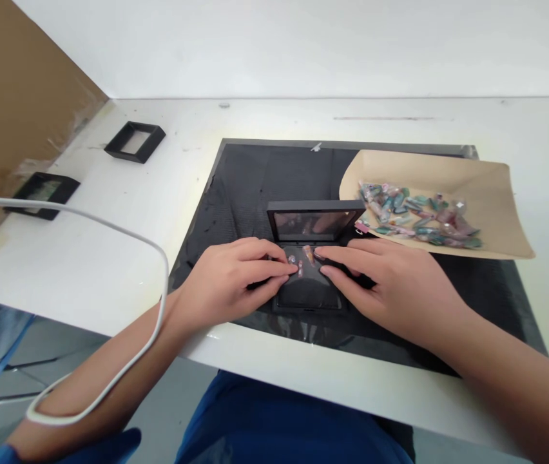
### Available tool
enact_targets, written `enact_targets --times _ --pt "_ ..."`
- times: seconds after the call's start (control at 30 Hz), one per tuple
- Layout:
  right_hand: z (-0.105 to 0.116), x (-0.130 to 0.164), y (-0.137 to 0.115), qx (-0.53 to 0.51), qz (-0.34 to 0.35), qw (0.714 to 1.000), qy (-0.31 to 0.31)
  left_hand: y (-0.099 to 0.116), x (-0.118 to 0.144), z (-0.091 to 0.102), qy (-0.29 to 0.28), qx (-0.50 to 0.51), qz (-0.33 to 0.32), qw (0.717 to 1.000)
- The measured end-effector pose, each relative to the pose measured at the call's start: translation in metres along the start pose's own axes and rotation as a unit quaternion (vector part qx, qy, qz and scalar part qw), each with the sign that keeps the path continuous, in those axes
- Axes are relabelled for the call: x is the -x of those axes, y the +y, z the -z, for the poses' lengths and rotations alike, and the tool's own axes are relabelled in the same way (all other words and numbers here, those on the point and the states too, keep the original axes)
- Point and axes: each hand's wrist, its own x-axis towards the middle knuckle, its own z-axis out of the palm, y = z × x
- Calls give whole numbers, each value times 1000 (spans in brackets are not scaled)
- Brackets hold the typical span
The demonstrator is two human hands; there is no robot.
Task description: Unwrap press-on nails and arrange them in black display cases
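Your right hand (395, 283), thumb and forefinger slightly parted, was nearer the long piece (308, 255): at its 9 o'clock, in the case (308, 296), axis 11-to-5. Left hand (233, 278) bunched, couldn't tell grip.

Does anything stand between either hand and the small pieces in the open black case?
Nothing visible does: the left hand and right hand both reach the small pieces, and the raised lid stands beyond them.

A flat brown panel (23, 84) stands left of the left hand (238, 277). A thin white cable (166, 270) curves nearer that hand.
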Motion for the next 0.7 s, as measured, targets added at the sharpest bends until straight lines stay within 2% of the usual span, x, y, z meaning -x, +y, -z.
enact_targets --times 0.57,0.7 --pt "-1 -7 -2 -95 -41 994 -17 -2 1 0 9 -14 -28 999" --pt "-3 -7 -1 -130 -50 990 -2 -1 1 1 8 -14 -30 999"
